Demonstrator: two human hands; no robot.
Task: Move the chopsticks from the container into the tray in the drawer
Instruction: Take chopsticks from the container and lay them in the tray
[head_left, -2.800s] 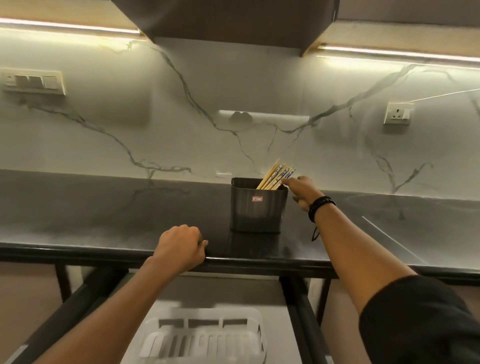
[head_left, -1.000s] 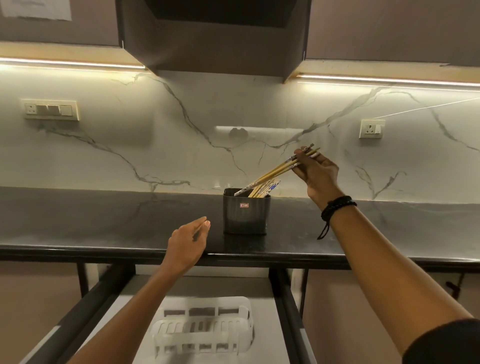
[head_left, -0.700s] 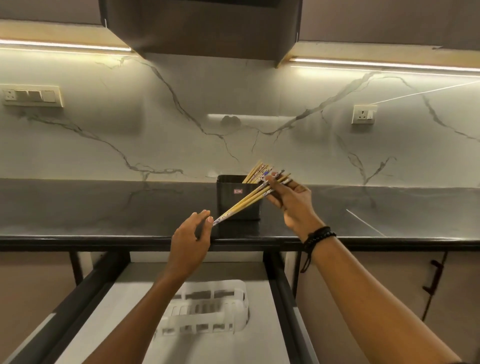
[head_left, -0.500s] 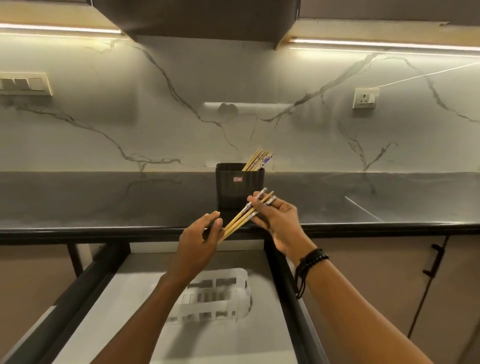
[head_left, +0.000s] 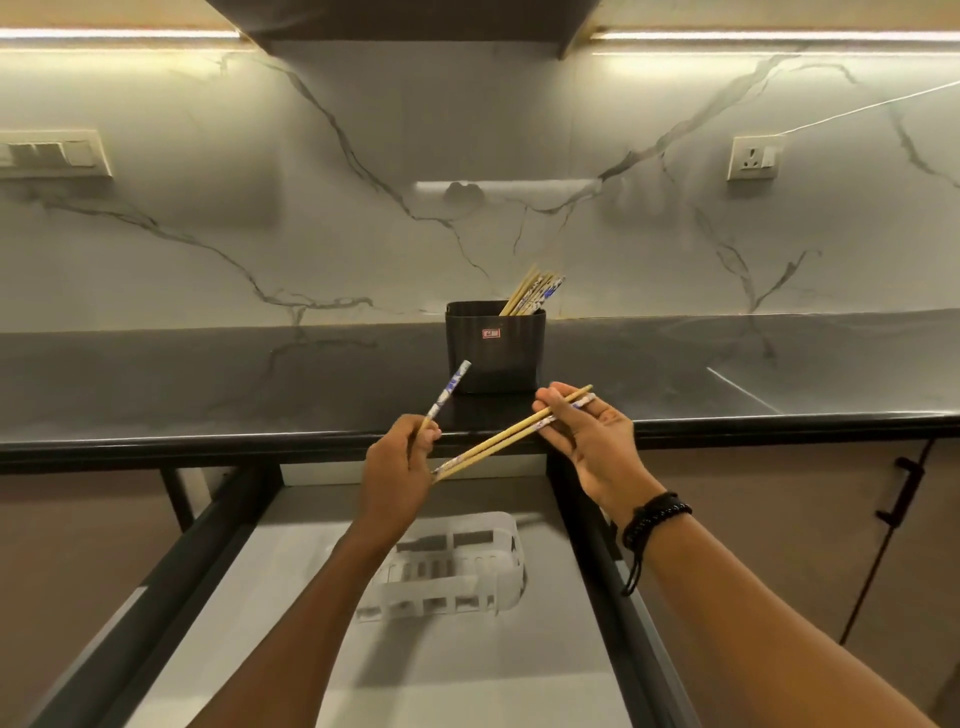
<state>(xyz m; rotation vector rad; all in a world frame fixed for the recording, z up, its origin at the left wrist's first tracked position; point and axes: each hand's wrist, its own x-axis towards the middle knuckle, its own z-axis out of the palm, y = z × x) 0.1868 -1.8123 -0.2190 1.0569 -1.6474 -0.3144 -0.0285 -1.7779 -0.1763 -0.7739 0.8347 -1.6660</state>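
Observation:
A dark container (head_left: 496, 347) stands on the black counter with several chopsticks (head_left: 535, 293) leaning out of its right side. My left hand (head_left: 400, 467) grips one blue-patterned chopstick (head_left: 449, 388) that points up and to the right. My right hand (head_left: 592, 441) pinches two or three chopsticks (head_left: 498, 441) near their tops; their tips slant down-left toward my left hand. Both hands hover above the open drawer. The white slotted tray (head_left: 483, 566) lies in the drawer below, partly hidden by my left forearm.
The black counter edge (head_left: 208, 441) runs across above the drawer. Dark drawer rails (head_left: 597, 571) flank the grey drawer floor (head_left: 467, 665). A cabinet door with a black handle (head_left: 901, 488) is to the right. Wall sockets sit on the marble backsplash.
My right hand lifted a few chopsticks out of the container and brought them down over the drawer. My left hand left the counter edge and took one chopstick from the bunch.

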